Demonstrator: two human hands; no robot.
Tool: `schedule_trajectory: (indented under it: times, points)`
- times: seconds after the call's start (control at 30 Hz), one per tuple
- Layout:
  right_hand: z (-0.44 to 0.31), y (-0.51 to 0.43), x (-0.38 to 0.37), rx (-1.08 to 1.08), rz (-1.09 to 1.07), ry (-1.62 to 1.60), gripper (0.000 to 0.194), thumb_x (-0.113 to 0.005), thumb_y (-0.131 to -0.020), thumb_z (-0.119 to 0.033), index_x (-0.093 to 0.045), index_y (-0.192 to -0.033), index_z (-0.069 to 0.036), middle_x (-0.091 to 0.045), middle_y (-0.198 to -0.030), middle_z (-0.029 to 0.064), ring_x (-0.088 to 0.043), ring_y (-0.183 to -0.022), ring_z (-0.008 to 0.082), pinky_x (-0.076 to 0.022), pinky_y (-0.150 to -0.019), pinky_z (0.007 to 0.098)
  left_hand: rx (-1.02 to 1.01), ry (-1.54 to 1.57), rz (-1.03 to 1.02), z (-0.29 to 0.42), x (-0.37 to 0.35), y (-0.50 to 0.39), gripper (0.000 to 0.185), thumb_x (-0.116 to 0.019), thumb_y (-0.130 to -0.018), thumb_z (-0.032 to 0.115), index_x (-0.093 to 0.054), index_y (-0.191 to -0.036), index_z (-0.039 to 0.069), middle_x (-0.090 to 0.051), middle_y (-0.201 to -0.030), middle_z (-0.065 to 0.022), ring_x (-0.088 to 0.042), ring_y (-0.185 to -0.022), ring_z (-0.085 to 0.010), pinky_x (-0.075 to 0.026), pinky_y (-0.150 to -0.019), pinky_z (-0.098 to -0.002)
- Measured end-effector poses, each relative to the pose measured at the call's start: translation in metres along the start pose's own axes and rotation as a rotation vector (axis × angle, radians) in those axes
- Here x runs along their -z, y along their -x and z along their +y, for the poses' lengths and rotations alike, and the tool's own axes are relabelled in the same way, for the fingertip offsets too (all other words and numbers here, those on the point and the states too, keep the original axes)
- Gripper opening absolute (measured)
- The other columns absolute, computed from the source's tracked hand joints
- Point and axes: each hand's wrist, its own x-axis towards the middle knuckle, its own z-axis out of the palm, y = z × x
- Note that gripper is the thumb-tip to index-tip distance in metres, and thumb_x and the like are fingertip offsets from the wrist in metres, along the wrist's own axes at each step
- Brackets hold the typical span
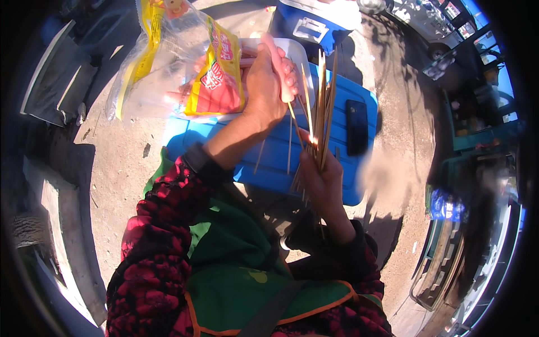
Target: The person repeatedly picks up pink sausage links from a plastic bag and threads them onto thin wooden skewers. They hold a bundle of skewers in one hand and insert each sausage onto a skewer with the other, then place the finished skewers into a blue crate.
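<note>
My left hand [263, 86] is wrapped around a pink sausage [276, 69], its fingers curled over the far side. My right hand [322, 175] grips a bundle of thin bamboo skewers [323, 105] that fan upward. From that hand one skewer [295, 120] slants up to the sausage's lower end and meets it there; how deep it goes is hidden. Below my left hand stands a white plastic tray [306, 59] with more pink sausages [248, 59] in it. A yellow and red printed plastic package [217, 84] lies over the tray's left part.
The tray stands on a blue ridged plastic lid [349, 181]. A dark phone [356, 126] lies on the lid's right side. Beyond is a blue cooler box [290, 23]. Concrete ground [118, 139] surrounds these, with a pale ledge [59, 210] at left and a parked vehicle [421, 21] far right.
</note>
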Motion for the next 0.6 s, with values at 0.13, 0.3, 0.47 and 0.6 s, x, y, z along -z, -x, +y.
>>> schedule_trajectory:
  times: [0.13,0.3,0.47,0.6]
  points:
    - [0.001,0.002,-0.001,0.044,0.049,0.008,0.024,-0.054,-0.096,-0.015,-0.059,-0.116,-0.002,-0.041,-0.062,-0.0038,-0.04,-0.057,0.0028,-0.0318,-0.049,0.0226,0.032,0.014,-0.002,-0.004,-0.008,0.012,0.035,-0.032,-0.101,0.046,-0.043,-0.092,0.014,-0.044,-0.064,-0.0014,-0.042,-0.048,-0.0142,-0.037,-0.044,-0.0288]
    - [-0.002,0.002,-0.001,0.034,0.082,-0.042,0.016,-0.055,-0.096,-0.018,-0.055,-0.091,-0.003,-0.043,-0.06,-0.0037,-0.041,-0.057,0.0031,-0.0334,-0.048,0.0224,-0.003,0.015,-0.038,-0.012,-0.014,0.02,0.036,-0.032,-0.101,0.047,-0.044,-0.093,0.014,-0.046,-0.065,-0.0017,-0.042,-0.047,-0.0136,-0.036,-0.041,-0.0282]
    - [-0.009,0.002,0.002,-0.043,0.052,-0.163,0.018,-0.055,-0.096,-0.02,-0.055,-0.091,-0.003,-0.045,-0.06,-0.004,-0.042,-0.055,0.0037,-0.0348,-0.048,0.0219,-0.004,-0.003,-0.075,-0.018,-0.015,0.026,0.038,-0.031,-0.101,0.047,-0.045,-0.096,0.012,-0.047,-0.065,-0.0027,-0.043,-0.046,-0.0148,-0.037,-0.041,-0.0283]
    - [-0.012,0.0,0.004,-0.052,0.048,-0.141,0.018,-0.054,-0.096,-0.02,-0.057,-0.095,-0.002,-0.046,-0.06,-0.0038,-0.043,-0.054,0.0035,-0.0346,-0.047,0.0214,0.079,-0.031,-0.007,-0.015,-0.018,0.026,0.04,-0.032,-0.101,0.047,-0.048,-0.099,0.011,-0.048,-0.067,-0.0027,-0.045,-0.051,-0.0154,-0.039,-0.046,-0.0292]
